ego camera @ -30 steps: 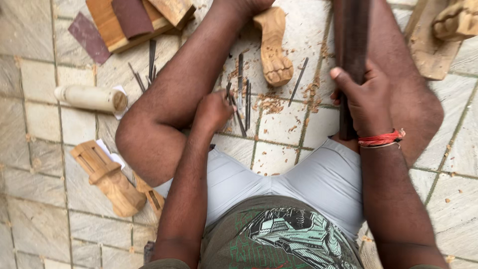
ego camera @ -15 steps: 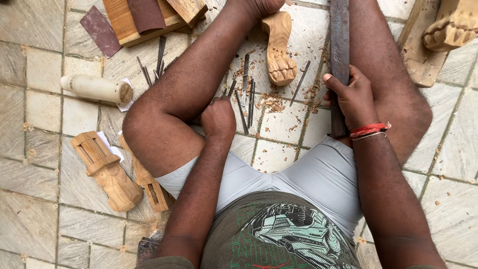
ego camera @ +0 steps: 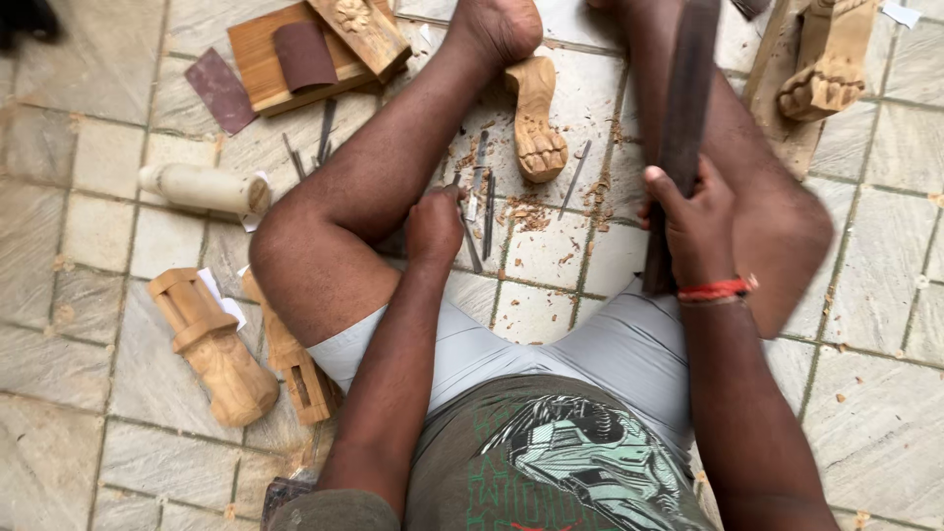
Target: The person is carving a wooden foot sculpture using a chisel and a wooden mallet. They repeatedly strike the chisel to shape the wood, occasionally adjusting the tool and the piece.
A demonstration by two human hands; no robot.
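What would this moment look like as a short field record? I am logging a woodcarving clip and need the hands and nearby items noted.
setting: person seated on a tiled floor, legs apart
left hand: grip closed on a thin metal chisel
right hand: grip around a long dark wooden piece resting along the right leg
between legs: loose chisels, wood chips, carved paw-shaped leg
left side: carved pale wooden pieces, wooden cylinder
top left: board with sandpaper

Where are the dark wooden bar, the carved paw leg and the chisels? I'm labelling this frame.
dark wooden bar (ego camera: 685,93), head view, mid-length face.
carved paw leg (ego camera: 541,147), head view, clawed end.
chisels (ego camera: 488,202), head view, one shaft.
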